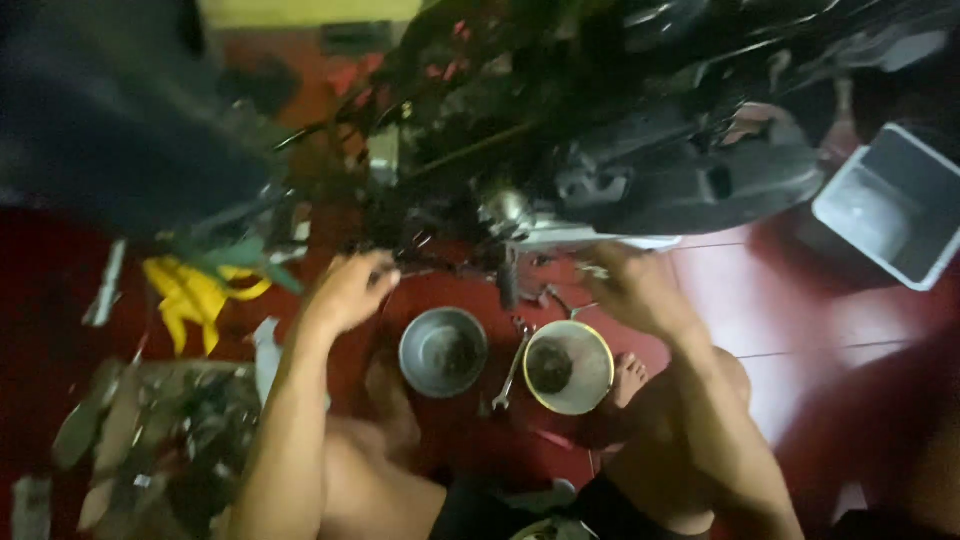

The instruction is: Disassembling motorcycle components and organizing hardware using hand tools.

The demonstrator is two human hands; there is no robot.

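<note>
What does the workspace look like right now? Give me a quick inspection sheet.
Surface: dark red tiled floor; the person squats on it, bare foot beside the bowls.
Job's things: motorcycle underside above; the picture is blurred, so fine parts are unclear.
Clutter: grey metal bowl and yellow-rimmed bowl, both holding dark residue; a wrench between them; yellow rag; tray of tools at the left; grey bin at the right.
Grippers: left hand and right hand both raised to the engine area; grip cannot be told.
Cables: nothing clearly seen.
Surroundings: dim light, nobody else seen.
</note>
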